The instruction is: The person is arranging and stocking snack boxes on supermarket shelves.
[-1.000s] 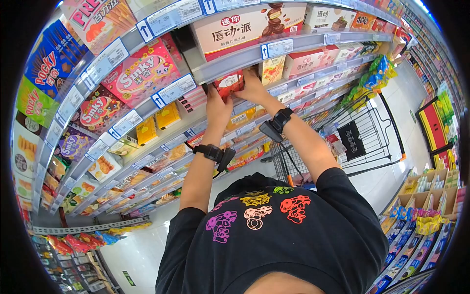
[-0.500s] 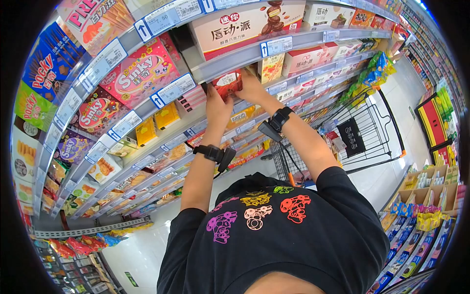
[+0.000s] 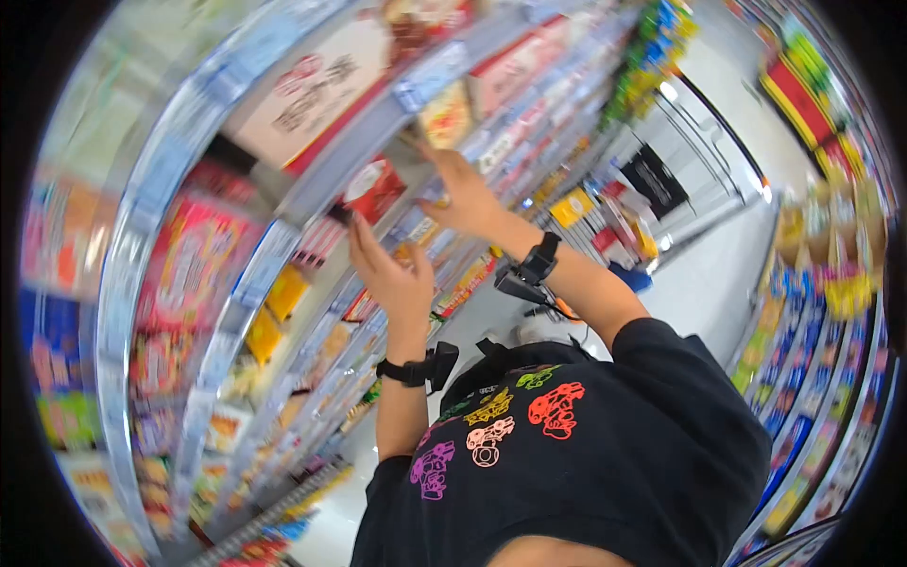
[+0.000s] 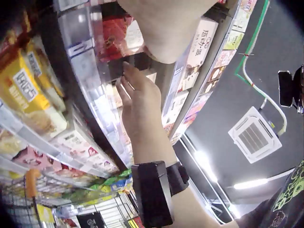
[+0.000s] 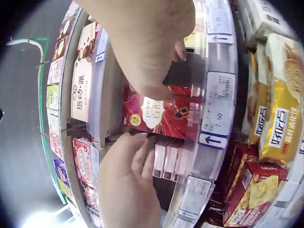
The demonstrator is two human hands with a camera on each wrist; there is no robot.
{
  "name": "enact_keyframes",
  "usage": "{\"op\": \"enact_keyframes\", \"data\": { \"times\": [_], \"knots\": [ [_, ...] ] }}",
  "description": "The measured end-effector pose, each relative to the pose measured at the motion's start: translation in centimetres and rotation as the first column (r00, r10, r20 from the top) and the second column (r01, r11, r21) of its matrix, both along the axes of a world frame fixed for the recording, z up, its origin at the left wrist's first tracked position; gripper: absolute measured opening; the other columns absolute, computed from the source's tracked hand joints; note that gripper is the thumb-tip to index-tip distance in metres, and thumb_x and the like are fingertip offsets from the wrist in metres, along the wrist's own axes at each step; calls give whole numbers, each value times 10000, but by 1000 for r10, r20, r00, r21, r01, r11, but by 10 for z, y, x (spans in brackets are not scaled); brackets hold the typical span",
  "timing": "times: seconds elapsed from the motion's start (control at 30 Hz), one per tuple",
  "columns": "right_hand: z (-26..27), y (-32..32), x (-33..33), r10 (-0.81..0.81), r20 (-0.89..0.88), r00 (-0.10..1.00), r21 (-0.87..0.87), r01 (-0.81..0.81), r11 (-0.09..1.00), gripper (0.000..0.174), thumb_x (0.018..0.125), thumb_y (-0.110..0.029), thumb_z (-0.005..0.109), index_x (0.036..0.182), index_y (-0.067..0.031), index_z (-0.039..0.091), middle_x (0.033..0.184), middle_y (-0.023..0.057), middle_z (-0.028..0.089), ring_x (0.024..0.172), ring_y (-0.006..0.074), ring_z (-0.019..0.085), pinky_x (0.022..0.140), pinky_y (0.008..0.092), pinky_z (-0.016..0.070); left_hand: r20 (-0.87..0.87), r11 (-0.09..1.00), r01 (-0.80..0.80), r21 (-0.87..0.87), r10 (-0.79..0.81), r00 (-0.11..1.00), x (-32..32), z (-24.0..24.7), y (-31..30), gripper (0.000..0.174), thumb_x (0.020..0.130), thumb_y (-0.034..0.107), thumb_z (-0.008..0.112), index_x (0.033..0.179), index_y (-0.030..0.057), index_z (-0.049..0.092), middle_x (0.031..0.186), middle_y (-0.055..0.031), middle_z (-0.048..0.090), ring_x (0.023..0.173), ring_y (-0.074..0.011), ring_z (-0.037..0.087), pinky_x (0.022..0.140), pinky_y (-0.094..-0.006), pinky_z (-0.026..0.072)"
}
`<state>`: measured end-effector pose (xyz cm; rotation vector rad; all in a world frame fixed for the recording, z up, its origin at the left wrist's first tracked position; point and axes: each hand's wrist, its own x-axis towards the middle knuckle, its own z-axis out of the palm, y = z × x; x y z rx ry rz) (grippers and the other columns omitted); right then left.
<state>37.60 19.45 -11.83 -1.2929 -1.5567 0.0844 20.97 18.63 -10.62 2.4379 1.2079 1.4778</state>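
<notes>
A red Pejoy box (image 5: 164, 111) stands at the front of a shelf, behind the clear price rail. Both hands are off it, one at either side. My left hand (image 3: 392, 279) is just below and left of the red box (image 3: 375, 189) in the head view, fingers extended and thumb apart. In the right wrist view, its fingertips are close to the box's lower edge. My right hand (image 3: 468, 194) is on the box's other side, fingers reaching toward the shelf and thumb spread. Slim pink boxes (image 5: 171, 159) stand beside the red box.
A large white-and-red pie box (image 3: 316, 90) sits on the shelf above. Pink Sinky packs (image 3: 198, 265) fill the shelves to the left. A wire shopping cart (image 3: 694, 142) holding several packages stands at the right, and another display (image 3: 803, 378) lines the aisle.
Both hands have let go of the red box and drawn apart from it; the box stays on the shelf. The head view has turned, blurring the shelves and showing more of the cart's contents.
</notes>
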Motion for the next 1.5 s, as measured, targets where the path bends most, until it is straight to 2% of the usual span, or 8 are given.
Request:
{"op": "enact_keyframes", "data": {
  "times": [0.23, 0.43, 0.7, 1.0, 1.2, 1.37, 1.47, 1.5],
  "knots": [
    [-65, -77, 36, -177, -25, 984, -167, 171, 971, 630, 691, -83, 692, 1274, -84, 452, 1046, 187, 549, 1009, 377, 514, 868, 432, 440, 32, 938, 318, -139, -317, 948, 51, -47, -20, 455, 751, 17, 558, 1200, -13, 499, 1193, -179, 487, 1106, -341, 436, 923, -446, 350],
    [-109, -184, 108, -329, 98, 939, -599, 320, 734, 492, 694, -166, 706, 1145, -45, 550, 1055, 204, 569, 1008, 380, 535, 871, 432, 446, 119, 753, 571, -327, -567, 815, 114, -96, -70, 266, 736, 13, 559, 993, 49, 613, 972, -122, 596, 934, -308, 565, 816, -407, 449],
    [-155, -318, 201, -444, 116, 889, -654, 405, 639, 437, 714, -219, 682, 1094, -28, 583, 978, 200, 600, 984, 367, 552, 855, 448, 454, 231, 395, 559, -729, -627, 744, 214, -173, -177, 227, 746, 45, 578, 966, 14, 626, 902, -134, 655, 819, -265, 633, 758, -362, 492],
    [-152, -443, 335, -628, 55, 776, -513, 562, 649, 306, 748, -146, 658, 1030, -41, 602, 1013, 172, 610, 1013, 351, 542, 911, 413, 429, 357, 149, 476, -867, -479, 802, 349, -228, -269, 177, 845, 46, 563, 1006, -6, 614, 899, -81, 656, 787, -139, 632, 719, -259, 502],
    [-153, -436, 392, -600, 22, 800, -527, 519, 673, 284, 764, -167, 648, 1014, -36, 619, 1017, 154, 625, 1010, 332, 560, 889, 402, 445, 496, -312, 474, -823, 12, 868, 398, -232, -252, 228, 864, 169, 534, 1030, 22, 587, 970, -85, 634, 883, -189, 616, 762, -277, 483],
    [-165, -366, 429, -424, -133, 896, -622, 258, 740, 263, 759, -199, 658, 948, -17, 652, 929, 152, 661, 899, 326, 623, 800, 377, 492, 389, -500, 532, -683, 368, 845, 432, -257, -219, 318, 828, 181, 547, 1070, -25, 540, 1144, -148, 575, 1060, -261, 553, 920, -350, 437],
    [-221, -315, 466, -480, -377, 792, -831, -61, 553, 299, 777, -223, 641, 976, 0, 647, 937, 107, 665, 864, 218, 634, 760, 324, 495, 308, -523, 536, -663, 463, 831, 459, -274, -200, 347, 817, 174, 551, 1097, -27, 519, 1144, -152, 572, 1066, -272, 553, 928, -365, 437],
    [-229, -303, 476, -534, -560, 633, -797, -237, 556, 344, 786, -245, 658, 1015, 10, 626, 928, 82, 648, 861, 176, 620, 747, 321, 497, 290, -522, 556, -647, 506, 812, 468, -286, -193, 346, 816, 188, 544, 1089, -21, 510, 1106, -150, 578, 1024, -283, 560, 907, -378, 444]
  ]
}}
